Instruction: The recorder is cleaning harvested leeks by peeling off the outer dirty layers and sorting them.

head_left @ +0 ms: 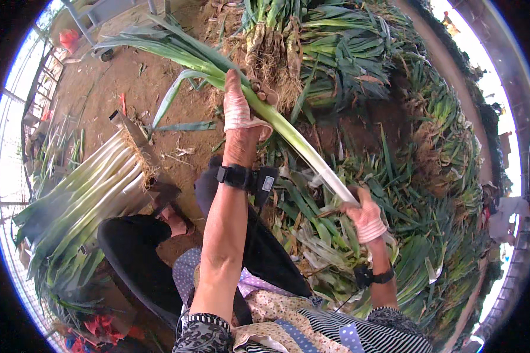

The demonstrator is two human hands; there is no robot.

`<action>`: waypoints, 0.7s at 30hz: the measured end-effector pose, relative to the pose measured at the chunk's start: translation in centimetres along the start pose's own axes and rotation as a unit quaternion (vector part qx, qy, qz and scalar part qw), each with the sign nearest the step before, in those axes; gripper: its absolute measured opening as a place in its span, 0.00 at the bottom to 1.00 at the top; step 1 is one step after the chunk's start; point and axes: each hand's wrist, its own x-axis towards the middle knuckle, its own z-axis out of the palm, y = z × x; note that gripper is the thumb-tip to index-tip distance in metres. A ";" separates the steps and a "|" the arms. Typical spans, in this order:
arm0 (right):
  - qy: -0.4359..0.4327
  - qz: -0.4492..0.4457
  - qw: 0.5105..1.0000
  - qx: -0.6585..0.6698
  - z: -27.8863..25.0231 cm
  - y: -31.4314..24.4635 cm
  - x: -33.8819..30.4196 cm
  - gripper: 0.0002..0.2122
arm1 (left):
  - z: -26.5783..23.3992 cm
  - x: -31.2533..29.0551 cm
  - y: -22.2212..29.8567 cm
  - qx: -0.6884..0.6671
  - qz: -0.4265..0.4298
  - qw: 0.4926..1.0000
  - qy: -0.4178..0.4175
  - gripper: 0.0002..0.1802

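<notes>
One long leek (297, 143) slants across the view, its green leaves at the upper left and its white root end at the lower right. My left hand (244, 106), in a striped fingerless glove, is closed round the stalk where the green begins. At the white end, my right hand (364, 215) grips the leek's base; its fingers cover the roots. A strap with a small black device circles my left wrist, and another band sits on my right wrist. Below the leek lies a heap of loose leaves and pale peelings (318, 229).
To the left, peeled leeks (94, 182) lie in a row against an upright board (136, 144). Unpeeled leeks with dry roots (271, 47) stand in a bundle at the far side. More leek greens (447, 235) are piled along the right. Bare soil (94, 97) shows at the upper left.
</notes>
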 end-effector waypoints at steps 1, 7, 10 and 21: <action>0.115 0.058 0.989 -0.067 0.1 -0.9 0.6 0.23 | -0.2 0.1 0.0 0.048 0.022 0.998 0.023 0.21; 0.399 0.085 0.899 -0.162 -0.1 -8.1 6.6 0.31 | -0.1 -0.9 -0.2 0.211 0.057 0.967 0.127 0.20; 0.416 0.058 0.898 -0.134 0.9 -10.5 11.3 0.27 | 0.1 -0.9 -1.1 0.219 0.044 0.960 0.171 0.20; 0.333 0.196 0.912 -0.138 2.2 -5.6 21.2 0.10 | 0.4 -1.4 -2.0 0.232 0.025 0.944 0.234 0.21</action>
